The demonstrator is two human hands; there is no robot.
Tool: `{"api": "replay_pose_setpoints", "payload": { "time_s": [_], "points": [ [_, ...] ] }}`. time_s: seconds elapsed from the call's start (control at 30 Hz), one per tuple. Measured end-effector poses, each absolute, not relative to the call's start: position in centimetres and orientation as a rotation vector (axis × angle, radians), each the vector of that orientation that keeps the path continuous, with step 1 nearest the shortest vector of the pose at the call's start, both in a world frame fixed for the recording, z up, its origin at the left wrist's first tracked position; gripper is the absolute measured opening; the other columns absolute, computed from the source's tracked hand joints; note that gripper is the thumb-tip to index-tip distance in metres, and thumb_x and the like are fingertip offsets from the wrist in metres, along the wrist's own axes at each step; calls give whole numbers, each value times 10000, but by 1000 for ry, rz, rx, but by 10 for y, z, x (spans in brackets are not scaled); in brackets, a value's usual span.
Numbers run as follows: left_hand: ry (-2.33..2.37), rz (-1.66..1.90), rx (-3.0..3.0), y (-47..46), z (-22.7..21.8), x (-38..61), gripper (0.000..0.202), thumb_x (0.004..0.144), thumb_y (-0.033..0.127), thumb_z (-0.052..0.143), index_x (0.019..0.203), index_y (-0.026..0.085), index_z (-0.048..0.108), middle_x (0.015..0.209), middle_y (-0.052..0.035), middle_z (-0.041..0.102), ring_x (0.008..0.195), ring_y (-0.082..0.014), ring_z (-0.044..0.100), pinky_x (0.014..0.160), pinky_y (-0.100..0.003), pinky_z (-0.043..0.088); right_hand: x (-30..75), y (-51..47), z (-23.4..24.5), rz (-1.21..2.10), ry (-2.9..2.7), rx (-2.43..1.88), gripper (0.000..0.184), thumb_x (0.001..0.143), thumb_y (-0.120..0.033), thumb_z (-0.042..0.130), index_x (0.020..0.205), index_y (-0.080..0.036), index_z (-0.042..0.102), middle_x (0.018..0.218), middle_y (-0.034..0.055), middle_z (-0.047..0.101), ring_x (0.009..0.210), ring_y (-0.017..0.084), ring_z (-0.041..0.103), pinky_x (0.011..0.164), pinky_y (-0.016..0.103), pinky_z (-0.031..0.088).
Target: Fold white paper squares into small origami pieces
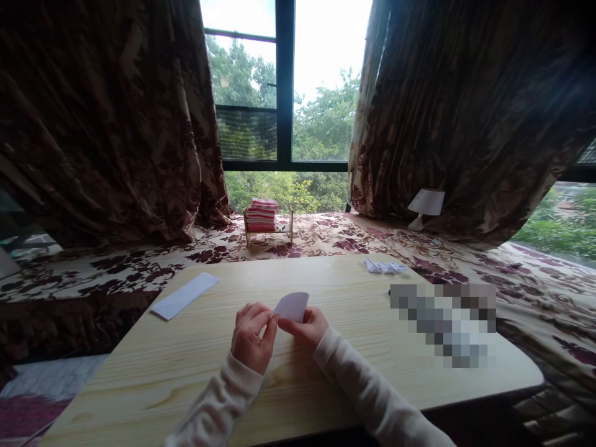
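Note:
Between my two hands, above the middle of the table, is a piece of white paper [294,305] with a curved upper edge. The fingers of my left hand [254,335] pinch its lower left corner. My right hand [305,326] grips it from the right, thumb across the front and the other fingers mostly hidden behind. A folded white paper strip [185,297] lies on the table to the left. Several small folded white paper pieces [384,266] sit in a row near the table's far right corner.
The wooden table [153,379] stands before a floral-covered ledge [321,233]. On the ledge are a small rack [291,226] with folded red-and-white cloths [261,216] and a white lamp [426,203]. A blurred-out patch [442,323] covers something at the table's right. Curtains [153,124] flank the window.

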State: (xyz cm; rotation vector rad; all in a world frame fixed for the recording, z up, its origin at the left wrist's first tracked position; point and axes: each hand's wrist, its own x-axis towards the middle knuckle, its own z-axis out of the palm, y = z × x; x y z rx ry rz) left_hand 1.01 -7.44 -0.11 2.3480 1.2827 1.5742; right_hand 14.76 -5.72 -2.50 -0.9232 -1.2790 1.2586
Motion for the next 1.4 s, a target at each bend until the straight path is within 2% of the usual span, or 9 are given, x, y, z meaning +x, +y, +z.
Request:
{"api": "replay_pose_setpoints", "payload": {
  "time_s": [0.23, 0.4, 0.5, 0.6, 0.8, 0.93, 1.03, 1.23, 1.4],
  "points": [
    [1378, 1576, 2244, -71, -5, 8, 231, 801, 242, 482, 586, 184, 544, 640, -17, 547, 686, -163, 500, 681, -282, 397, 141, -54, -25, 1195, -1281, -932, 294, 573, -405, 686, 606, -113, 675, 504, 10, 594, 495, 112, 500, 499, 241, 392],
    [1545, 1729, 1973, -63, -3, -14, 248, 825, 269, 446, 596, 188, 497, 630, -5, 510, 657, -146, 476, 637, -253, 387, 166, -45, -25, 1082, -1235, -1033, 249, 592, -356, 662, 494, -129, 630, 445, 1, 549, 466, 96, 472, 486, 228, 380],
    [1578, 1747, 1860, -60, -2, -17, 253, 821, 280, 458, 585, 192, 476, 590, 10, 475, 642, -139, 459, 630, -245, 377, 178, -42, -24, 1027, -1182, -1067, 285, 636, -414, 627, 585, -134, 642, 486, -7, 544, 476, 88, 458, 484, 221, 375],
    [1456, 1633, 1893, -62, -1, -5, 254, 799, 297, 484, 574, 181, 518, 638, -1, 515, 661, -137, 489, 652, -243, 399, 170, -44, -24, 1027, -1211, -1047, 386, 687, -507, 561, 677, -132, 651, 538, 5, 552, 487, 92, 454, 458, 220, 362],
    [1281, 1371, 1848, -68, -2, 8, 249, 762, 339, 526, 593, 165, 586, 663, -5, 586, 724, -158, 551, 704, -255, 430, 150, -48, -28, 1022, -1308, -869, 329, 660, -469, 621, 608, -153, 545, 494, -51, 436, 453, 63, 345, 436, 211, 267],
    [1239, 1247, 1773, -70, -2, 6, 223, 734, 357, 557, 696, 153, 639, 646, 4, 611, 718, -175, 574, 688, -264, 443, 152, -50, -26, 1054, -1310, -868, 377, 702, -506, 566, 570, -159, 501, 468, -42, 438, 443, 71, 360, 440, 220, 274],
    [1229, 1227, 1751, -72, -1, 8, 245, 726, 368, 561, 673, 143, 642, 611, -1, 598, 685, -174, 559, 665, -266, 434, 150, -52, -24, 1112, -1318, -879, 423, 707, -557, 526, 574, -157, 495, 429, -57, 375, 407, 63, 305, 409, 220, 232],
    [1246, 1223, 1678, -73, -1, 11, 291, 704, 392, 570, 604, 128, 641, 582, -28, 617, 601, -160, 540, 595, -260, 416, 147, -53, -23, 1095, -1337, -852, 405, 690, -537, 552, 579, -154, 483, 500, -42, 379, 486, 73, 311, 452, 222, 262],
    [1192, 1206, 1603, -72, -2, 11, 299, 684, 399, 571, 686, 120, 678, 640, -58, 666, 654, -188, 592, 614, -270, 454, 150, -54, -23, 1109, -1423, -890, 391, 684, -526, 560, 576, -155, 497, 474, -51, 356, 462, 66, 294, 431, 213, 259]
  ]
}}
